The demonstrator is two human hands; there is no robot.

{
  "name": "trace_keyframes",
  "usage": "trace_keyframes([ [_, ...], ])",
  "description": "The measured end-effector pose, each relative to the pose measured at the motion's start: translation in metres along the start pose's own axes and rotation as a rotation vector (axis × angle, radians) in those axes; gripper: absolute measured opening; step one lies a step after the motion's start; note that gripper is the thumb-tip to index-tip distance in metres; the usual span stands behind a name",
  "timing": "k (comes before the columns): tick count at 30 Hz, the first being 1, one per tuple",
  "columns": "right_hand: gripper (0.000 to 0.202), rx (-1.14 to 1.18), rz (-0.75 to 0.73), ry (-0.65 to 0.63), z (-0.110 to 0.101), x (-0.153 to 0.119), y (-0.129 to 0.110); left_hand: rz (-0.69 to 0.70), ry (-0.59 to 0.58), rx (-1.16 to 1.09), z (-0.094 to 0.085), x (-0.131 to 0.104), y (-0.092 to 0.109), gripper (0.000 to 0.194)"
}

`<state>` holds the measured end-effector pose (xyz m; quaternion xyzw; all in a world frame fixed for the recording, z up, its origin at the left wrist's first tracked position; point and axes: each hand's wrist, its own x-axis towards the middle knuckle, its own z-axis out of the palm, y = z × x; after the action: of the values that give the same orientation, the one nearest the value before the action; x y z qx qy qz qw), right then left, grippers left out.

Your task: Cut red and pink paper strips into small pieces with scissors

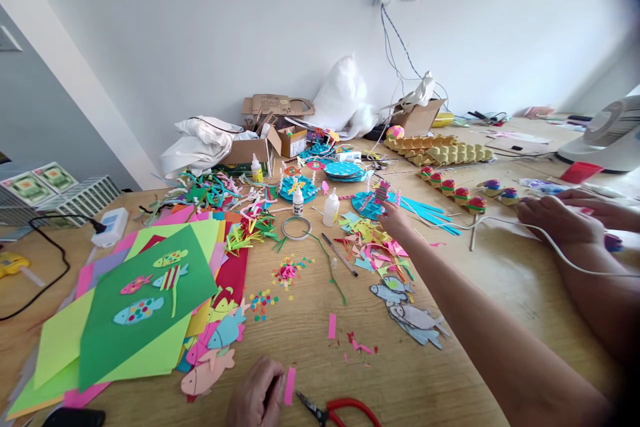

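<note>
My left hand (257, 392) rests on the table at the bottom, its fingers curled closed; what they hold, if anything, is hidden. A pink paper strip (290, 385) stands right beside its thumb, and red-handled pliers (345, 408) lie to the right. My right hand (394, 219) reaches far forward, fingers pinched at a small pink striped paper fish (383, 191) over a decorated blue paper plate (364, 205). Paper scraps (373, 240) lie below that hand, grey and blue paper fish (413, 313) nearer me. Another pink strip (332, 325) is flat on the table.
Coloured sheets (150, 280) with paper fish cover the left. Glue bottles (331, 208), a tape ring (297, 228) and a pen (340, 255) occupy the middle. A white cable (555, 257) crosses the right, where another person's hands (563, 221) work near painted egg-carton pieces (455, 192).
</note>
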<state>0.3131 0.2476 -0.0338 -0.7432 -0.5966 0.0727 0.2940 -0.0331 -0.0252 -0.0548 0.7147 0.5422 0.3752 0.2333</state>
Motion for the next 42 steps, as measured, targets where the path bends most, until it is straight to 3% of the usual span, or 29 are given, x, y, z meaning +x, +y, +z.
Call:
trace_keyframes([
  [11, 0.028, -0.08, -0.061, -0.016, 0.008, 0.004, 0.0, 0.0, -0.022, 0.003, -0.002, 0.001, 0.001, 0.026],
  [30, 0.028, -0.244, -0.139, 0.0, -0.011, -0.016, -0.009, 0.014, 0.015, 0.014, -0.002, 0.002, 0.004, 0.031],
  [42, 0.028, -0.274, -0.13, 0.028, -0.004, -0.002, -0.003, 0.015, 0.009, -0.007, 0.0, 0.002, 0.0, 0.03],
])
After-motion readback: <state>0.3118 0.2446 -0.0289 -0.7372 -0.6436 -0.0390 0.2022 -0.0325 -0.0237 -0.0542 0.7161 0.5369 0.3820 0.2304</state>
